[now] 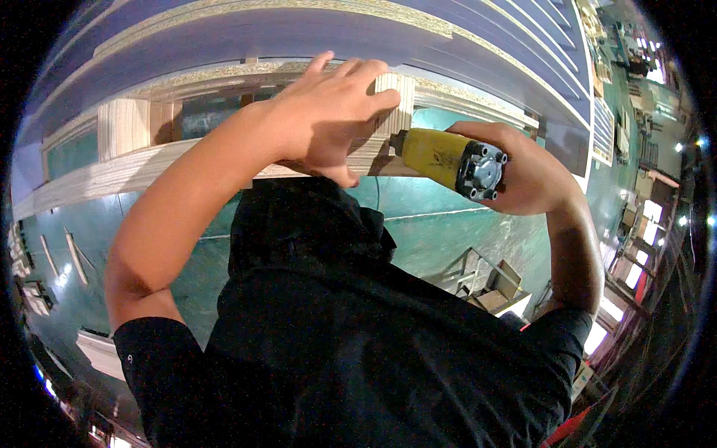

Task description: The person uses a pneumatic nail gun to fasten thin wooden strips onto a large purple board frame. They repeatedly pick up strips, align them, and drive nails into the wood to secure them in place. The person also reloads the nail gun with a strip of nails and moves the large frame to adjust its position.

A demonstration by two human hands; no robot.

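Observation:
My left hand (pixel 321 116) spans the wooden frame from above. Its forefinger bends against a short wooden block (pixel 404 97), the other fingers reach to the far side, and the thumb hooks over the near edge of the long wooden rail (pixel 175 159). In my right hand (pixel 529 168) is a yellow and black nail gun (pixel 437 155), lying sideways with its nose pointing left. The nose is at the rail, close below the block; whether it touches the wood I cannot tell. My right fingers are mostly hidden behind the tool.
Another block (pixel 123 128) stands between rail and panels at the left. Beyond the frame lie stacked purple-grey boards (pixel 246 37) with chipboard edges. A dark hose or cord hangs below the rail. On the green floor are loose wood strips (pixel 75 257) and a box of offcuts (pixel 504 287).

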